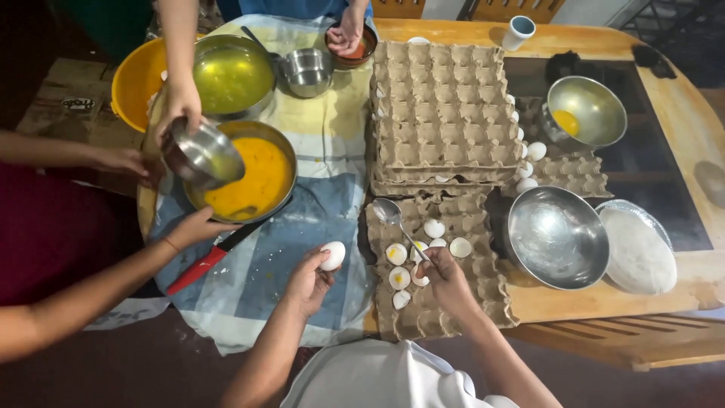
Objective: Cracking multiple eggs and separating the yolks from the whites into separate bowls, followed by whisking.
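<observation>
Table (683,121): rounded wooden top, smooth and pale, with a dark panel set into it.
Cloth (317,227): soft checked fabric in blue, cream and yellow, rumpled, spread under the bowls on the left.
Egg trays (438,113): a stack of grey moulded pulp, rough and dimpled; another tray (453,310) lies in front of the person, its cups holding broken eggshells (399,266), some smeared with yolk.
Yellow bowl (132,83): plastic, mostly hidden behind a steel bowl (230,72) of clear yellowish liquid.
Pan of yolk (257,177): round and metal, filled with thick orange beaten egg.
Empty steel bowl (557,236): shiny, scuffed inside, just beside a foil plate (638,245).
Far steel bowl (587,112): tilted, one yolk at the bottom; whole white eggs (535,151) lie near it on a tray.
Small steel bowl (204,155): tipped over the pan by another person's hand (177,102).
Left hand (306,283): fingers curled around a white egg (332,255), held above the cloth, just left of the near tray.
Right hand (445,276): fingers pinched on the handle of a metal spoon (393,215), whose bowl lies over the near tray's far edge.
</observation>
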